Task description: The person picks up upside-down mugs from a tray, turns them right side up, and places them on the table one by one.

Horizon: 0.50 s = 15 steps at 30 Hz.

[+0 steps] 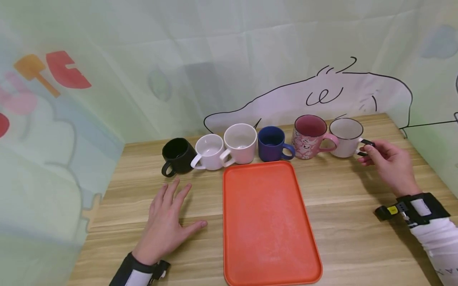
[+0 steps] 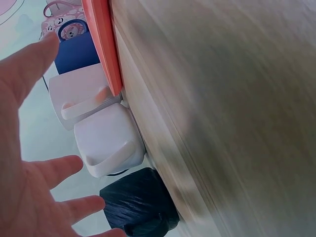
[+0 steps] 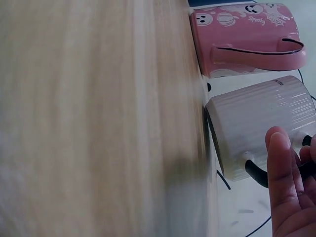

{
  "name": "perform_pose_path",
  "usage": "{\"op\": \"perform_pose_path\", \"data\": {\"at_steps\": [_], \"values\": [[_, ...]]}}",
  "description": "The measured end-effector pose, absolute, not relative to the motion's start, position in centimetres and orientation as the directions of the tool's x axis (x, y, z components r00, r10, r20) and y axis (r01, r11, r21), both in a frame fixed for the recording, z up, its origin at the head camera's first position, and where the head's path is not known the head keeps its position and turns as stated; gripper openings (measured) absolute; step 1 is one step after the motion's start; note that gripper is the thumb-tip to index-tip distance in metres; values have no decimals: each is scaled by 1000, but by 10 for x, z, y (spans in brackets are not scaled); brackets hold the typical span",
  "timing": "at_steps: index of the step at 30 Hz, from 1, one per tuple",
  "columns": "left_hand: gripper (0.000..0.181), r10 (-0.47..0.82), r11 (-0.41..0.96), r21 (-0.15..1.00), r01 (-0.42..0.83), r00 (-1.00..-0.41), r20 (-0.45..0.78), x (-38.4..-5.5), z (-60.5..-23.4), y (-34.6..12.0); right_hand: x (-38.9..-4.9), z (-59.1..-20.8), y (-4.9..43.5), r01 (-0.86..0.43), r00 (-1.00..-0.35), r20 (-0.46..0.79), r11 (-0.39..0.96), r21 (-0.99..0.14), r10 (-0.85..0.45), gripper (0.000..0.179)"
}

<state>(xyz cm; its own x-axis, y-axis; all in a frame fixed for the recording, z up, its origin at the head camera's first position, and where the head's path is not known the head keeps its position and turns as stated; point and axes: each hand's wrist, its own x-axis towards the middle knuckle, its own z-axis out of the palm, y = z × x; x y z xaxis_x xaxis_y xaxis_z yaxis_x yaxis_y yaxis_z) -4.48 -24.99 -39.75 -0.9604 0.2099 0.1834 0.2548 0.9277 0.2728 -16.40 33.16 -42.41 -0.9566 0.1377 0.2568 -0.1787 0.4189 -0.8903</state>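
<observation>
My right hand pinches the black handle of a white ribbed mug at the right end of a row of mugs. In the right wrist view that ribbed mug looks slightly tilted, thumb and fingers around its handle. Beside it stands a pink patterned mug. My left hand hovers over the table with fingers spread, holding nothing. Nearest to it is a black mug; a small white mug, a larger white mug and a blue mug follow to the right.
An orange-red tray lies on the wooden table between my hands, its far edge close to the blue mug and the larger white mug. A printed cloth hangs behind and along the sides of the table.
</observation>
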Motion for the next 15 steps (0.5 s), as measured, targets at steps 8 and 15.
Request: {"op": "perform_pose_path", "data": {"at_steps": [8,15], "values": [[107,218,924,275,267,-956,198,-46,-398,-250,-163,-423,333,-150,-964,231,442,-884,134,36],[107,224,921,277,273,-955,194,-47,-398,-248,-163,-421,335,-118,-974,195,482,-868,112,40]]}}
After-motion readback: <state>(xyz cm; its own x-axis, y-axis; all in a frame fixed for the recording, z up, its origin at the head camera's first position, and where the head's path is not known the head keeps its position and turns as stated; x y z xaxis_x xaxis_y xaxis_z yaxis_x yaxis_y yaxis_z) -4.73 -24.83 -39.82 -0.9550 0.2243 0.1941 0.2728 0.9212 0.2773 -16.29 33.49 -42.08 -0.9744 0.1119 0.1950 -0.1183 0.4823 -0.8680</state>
